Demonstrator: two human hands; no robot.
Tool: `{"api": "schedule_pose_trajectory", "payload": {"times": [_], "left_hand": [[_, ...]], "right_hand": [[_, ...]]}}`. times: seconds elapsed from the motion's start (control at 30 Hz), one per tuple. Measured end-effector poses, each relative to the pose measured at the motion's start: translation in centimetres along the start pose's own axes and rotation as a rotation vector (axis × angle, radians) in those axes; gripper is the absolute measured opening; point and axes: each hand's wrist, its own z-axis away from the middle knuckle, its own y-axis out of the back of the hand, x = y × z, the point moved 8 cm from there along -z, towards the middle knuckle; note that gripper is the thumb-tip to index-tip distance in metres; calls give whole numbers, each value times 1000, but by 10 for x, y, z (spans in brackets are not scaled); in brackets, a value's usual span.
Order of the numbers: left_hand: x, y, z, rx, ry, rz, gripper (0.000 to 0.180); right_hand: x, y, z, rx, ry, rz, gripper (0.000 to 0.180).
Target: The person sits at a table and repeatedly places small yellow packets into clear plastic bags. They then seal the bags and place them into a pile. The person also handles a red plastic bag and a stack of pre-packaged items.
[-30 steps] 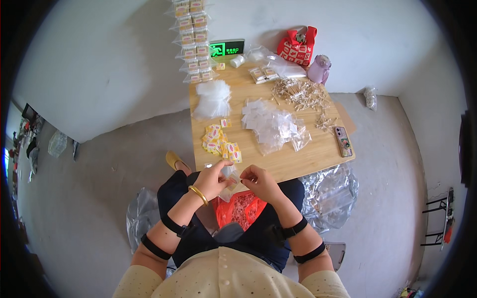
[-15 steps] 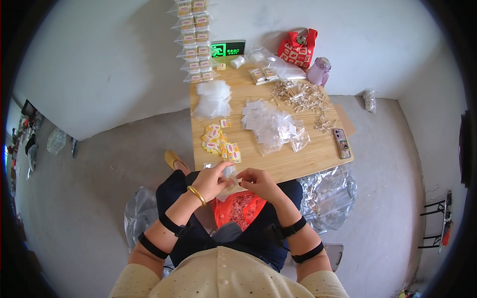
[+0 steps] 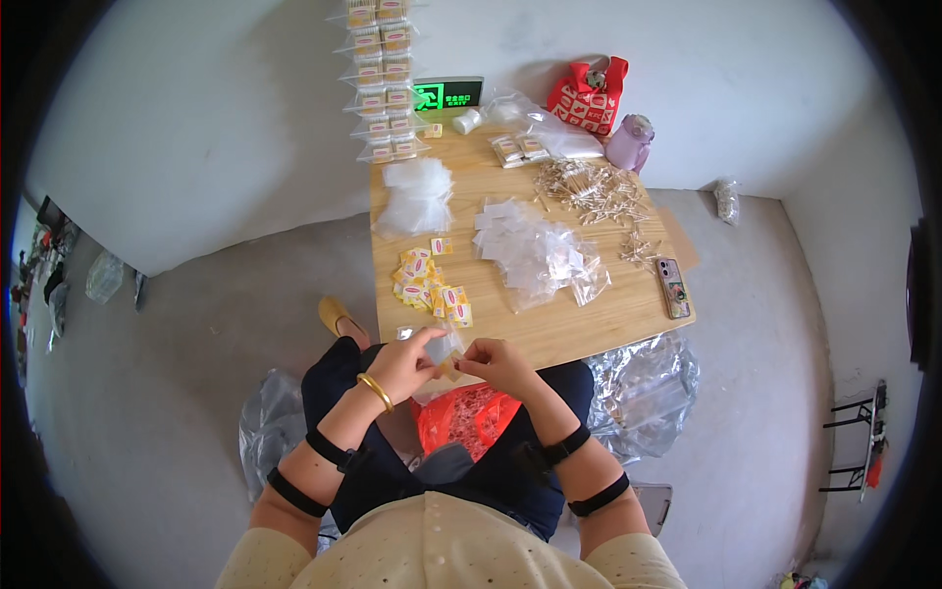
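Note:
At the table's front edge, both hands meet at a small clear plastic bag. My left hand pinches its left side between thumb and fingers. My right hand is closed at the bag's lower right, where a yellowish piece shows between the hands, too small to make out. Just beyond the hands lies a pile of small yellow-and-white printed cards. Farther right is a loose heap of small clear bags. Below the hands, a red plastic bag with small bits inside rests between my legs.
Cotton swabs lie heaped at the back right, near a phone. Flat clear bags lie at the back left, beside a tall stack of filled packs. A purple bottle and a red tote stand behind.
Both hands have moved slightly left and nearer to me with the small bag. More of the clear bag shows above the fingers. The heaps on the table look the same.

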Motion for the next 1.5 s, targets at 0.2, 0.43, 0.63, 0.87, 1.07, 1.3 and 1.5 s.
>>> {"api": "schedule_pose_trajectory", "payload": {"times": [0.2,0.43,0.63,0.87,1.07,1.3,1.5], "left_hand": [[-50,16,-8,53,90,-4,41],[-86,2,-39,13,114,-206,45],[-67,-18,-33,259,-163,-541,61],[-56,-48,-10,155,-185,-681,69],[-13,-26,1,340,-271,-467,77],[-15,-20,-41,401,-194,-44,60],[-34,-2,-29,382,20,877,28]], "right_hand": [[42,45,-40,390,-22,-35,30],[44,86,-56,835,-80,355,41],[65,144,-16,1173,-73,535,41],[105,136,-39,920,-204,71,30],[63,96,-26,573,-97,-436,17],[-52,2,-13,124,197,-513,11],[-26,43,-13,403,221,-324,14]]}}
